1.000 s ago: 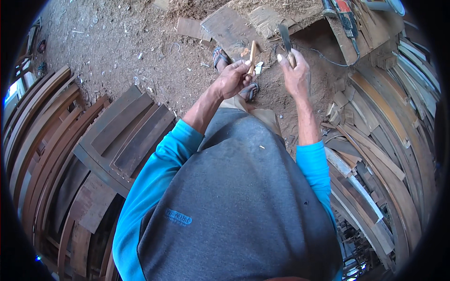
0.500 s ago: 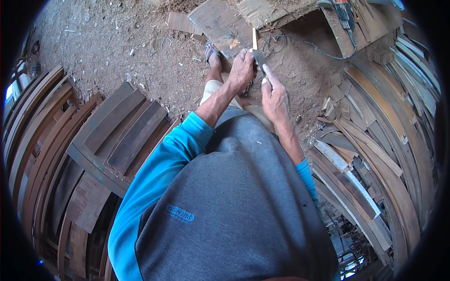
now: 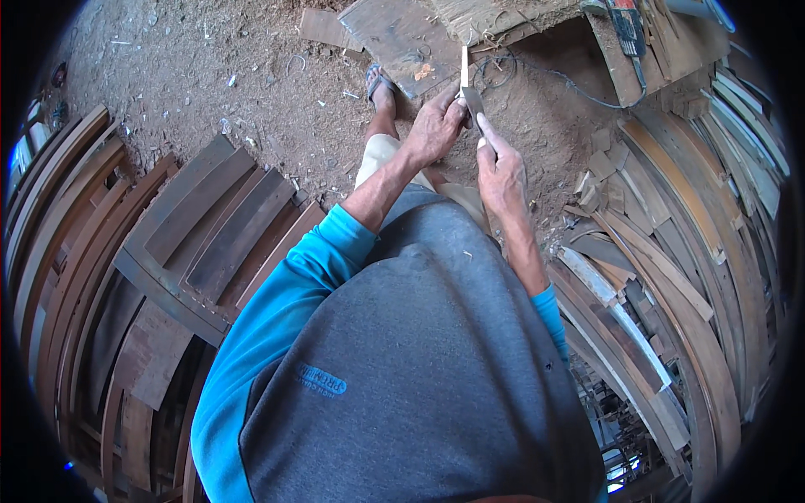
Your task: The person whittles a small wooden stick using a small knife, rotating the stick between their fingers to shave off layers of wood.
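Note:
My left hand is closed round a thin, pale wooden strip, whose far end sticks up beyond my fingers. In my right hand is a flat, dark grey blade, with one finger stretched along it; its handle is hidden in my grip. The blade lies slanted against the strip, close to my left fingertips. Both hands are held out in front of my body, over the sandy ground.
Stacked dark wooden frames stand at my left, and long boards with offcuts lie at my right. Ahead are a plywood sheet and a corded power tool on a wooden box. My sandalled foot rests on the ground.
Both hands have shifted slightly right and nearer to me, along with the strip and blade. More of the pale strip shows beside the blade. My grip looks the same.

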Available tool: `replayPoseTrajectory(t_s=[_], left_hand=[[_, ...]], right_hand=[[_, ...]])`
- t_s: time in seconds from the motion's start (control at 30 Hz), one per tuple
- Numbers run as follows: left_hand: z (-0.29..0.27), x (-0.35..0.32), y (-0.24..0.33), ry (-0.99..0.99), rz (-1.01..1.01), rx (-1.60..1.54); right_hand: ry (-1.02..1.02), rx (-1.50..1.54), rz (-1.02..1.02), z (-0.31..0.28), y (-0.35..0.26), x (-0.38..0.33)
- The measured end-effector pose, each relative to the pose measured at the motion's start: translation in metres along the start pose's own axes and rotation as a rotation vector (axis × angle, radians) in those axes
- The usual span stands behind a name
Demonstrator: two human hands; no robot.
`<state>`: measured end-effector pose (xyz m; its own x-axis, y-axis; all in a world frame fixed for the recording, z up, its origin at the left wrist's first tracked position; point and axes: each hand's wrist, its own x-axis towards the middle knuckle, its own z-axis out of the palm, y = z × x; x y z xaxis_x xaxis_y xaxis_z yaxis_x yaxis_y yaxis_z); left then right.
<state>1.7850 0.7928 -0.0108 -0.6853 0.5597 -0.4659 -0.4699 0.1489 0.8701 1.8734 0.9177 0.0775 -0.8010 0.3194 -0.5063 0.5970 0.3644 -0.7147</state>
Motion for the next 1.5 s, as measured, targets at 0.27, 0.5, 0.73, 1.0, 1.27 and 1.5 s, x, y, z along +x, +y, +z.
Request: replayPoseTrajectory(t_s=[0.27, 0.5, 0.73, 1.0, 1.27, 1.5], left_hand=[[-0.01, 0.003, -0.018, 0.069, 0.075, 0.119], [-0.021, 0.004, -0.025, 0.054, 0.032, 0.136], [-0.023, 0.0, -0.012, 0.057, -0.036, 0.207], [-0.02, 0.0, -0.009, 0.051, -0.056, 0.245], [-0.008, -0.002, 0.014, -0.038, -0.014, 0.109], [0.001, 0.003, 0.01, 0.008, 0.004, 0.055]], right_hand=[[-0.012, -0.071, -0.053, 0.013, 0.001, -0.002], [0.088, -0.164, -0.099, 0.036, -0.006, -0.005], [0.149, -0.146, -0.101, 0.048, -0.003, -0.006], [0.163, -0.137, -0.085, 0.05, -0.003, -0.007], [0.082, -0.018, 0.116, 0.019, -0.02, -0.009], [0.089, -0.054, 0.078, 0.012, -0.024, 0.02]])
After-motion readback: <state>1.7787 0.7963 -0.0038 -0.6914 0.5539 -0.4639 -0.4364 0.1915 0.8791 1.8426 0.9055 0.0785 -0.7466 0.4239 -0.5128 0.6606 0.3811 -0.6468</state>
